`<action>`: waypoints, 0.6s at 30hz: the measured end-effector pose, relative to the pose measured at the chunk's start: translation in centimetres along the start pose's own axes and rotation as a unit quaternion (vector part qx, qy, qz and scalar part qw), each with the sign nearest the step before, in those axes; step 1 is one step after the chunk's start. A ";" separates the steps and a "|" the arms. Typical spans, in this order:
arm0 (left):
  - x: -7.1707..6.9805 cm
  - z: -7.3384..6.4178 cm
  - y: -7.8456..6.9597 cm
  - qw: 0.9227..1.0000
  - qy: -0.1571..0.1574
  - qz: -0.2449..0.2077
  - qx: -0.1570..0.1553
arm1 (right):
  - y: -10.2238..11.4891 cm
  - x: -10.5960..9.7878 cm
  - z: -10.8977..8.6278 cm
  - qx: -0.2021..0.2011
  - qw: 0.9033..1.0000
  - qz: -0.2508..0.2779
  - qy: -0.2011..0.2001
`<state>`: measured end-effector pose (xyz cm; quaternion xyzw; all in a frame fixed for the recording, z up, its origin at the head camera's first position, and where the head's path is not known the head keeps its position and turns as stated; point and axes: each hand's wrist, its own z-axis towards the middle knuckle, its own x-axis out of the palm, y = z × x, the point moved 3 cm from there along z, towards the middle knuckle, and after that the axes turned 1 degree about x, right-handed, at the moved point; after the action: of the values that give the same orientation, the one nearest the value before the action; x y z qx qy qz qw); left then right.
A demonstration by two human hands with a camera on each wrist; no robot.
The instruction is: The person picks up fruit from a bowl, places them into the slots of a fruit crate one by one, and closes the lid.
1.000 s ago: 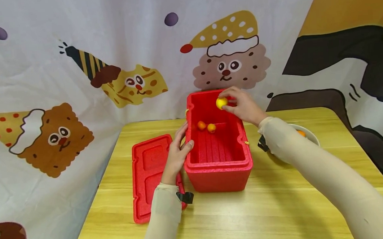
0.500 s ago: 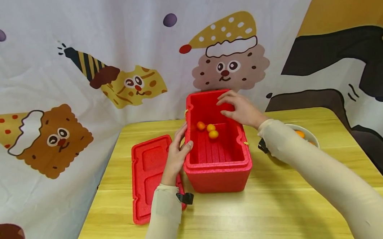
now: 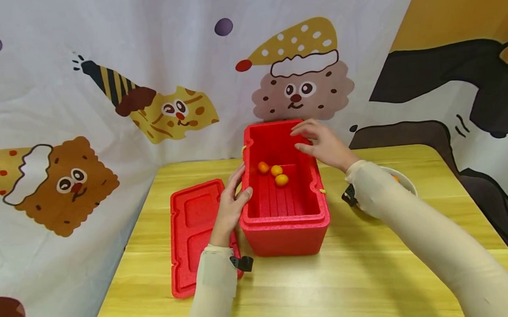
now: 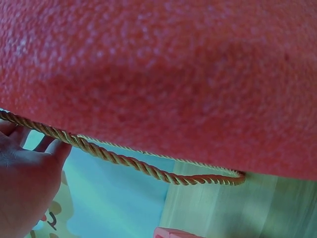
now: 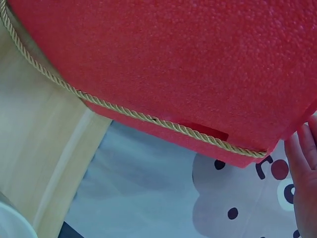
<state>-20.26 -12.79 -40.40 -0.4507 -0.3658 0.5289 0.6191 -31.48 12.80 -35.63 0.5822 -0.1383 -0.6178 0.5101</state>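
Observation:
A deep red foam box (image 3: 284,240) stands uncovered on the table, with three small round orange fruits (image 3: 276,170) lying together on its floor. My left hand (image 3: 231,210) grips the box's left wall, thumb over the rim and fingers along the outside. In the left wrist view these fingers (image 4: 59,148) are beside a twisted gold cord (image 4: 119,158). Above the far right rim is my right hand (image 3: 322,143), fingers spread and holding nothing. The right wrist view shows the box's outer wall (image 5: 188,64) with its gold cord (image 5: 133,115) and part of this hand.
Left of the box lies its red lid (image 3: 189,243), partly behind the left forearm. To the right, a white bowl (image 3: 408,184) with more orange fruit is partly hidden by the right sleeve. A cartoon-printed cloth (image 3: 187,42) hangs behind the wooden table (image 3: 287,291).
The right hand has let go of a small round fruit, which has dropped into the box beside the other two. The left hand has stayed at the rim.

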 end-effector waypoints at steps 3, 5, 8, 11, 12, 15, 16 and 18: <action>-0.1 0.0 -0.1 1.000 0.004 0.004 -0.001 | -0.1 -0.3 -0.3 -0.001 1.000 0.011 -0.008; 0.1 0.1 0.0 1.000 0.008 0.005 -0.002 | -0.3 -0.7 -0.7 -0.003 1.000 0.017 -0.013; 0.2 0.2 0.0 1.000 0.009 0.004 0.000 | -0.6 -1.4 -1.2 -0.002 1.000 0.016 -0.021; 0.2 0.3 -0.2 1.000 0.004 0.004 0.002 | -0.8 -2.0 -1.6 0.001 0.999 0.015 -0.033; 0.2 0.3 -0.2 1.000 0.003 0.004 0.003 | -0.9 -2.1 -1.7 0.003 0.999 0.012 -0.037; 0.1 0.2 -0.3 1.000 0.002 0.006 0.004 | -1.0 -2.5 -1.9 0.010 0.999 0.015 -0.051; 0.1 0.2 -0.4 1.000 0.002 0.007 0.003 | -1.0 -2.6 -2.0 0.013 0.998 0.015 -0.054; 0.1 0.1 -0.4 1.000 0.004 0.009 0.002 | -1.0 -2.7 -2.1 0.021 0.998 0.015 -0.059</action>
<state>-20.25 -12.72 -40.01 -0.4550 -0.3586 0.5335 0.6163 -30.64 16.30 -35.46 0.5528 -0.1897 -0.6407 0.4979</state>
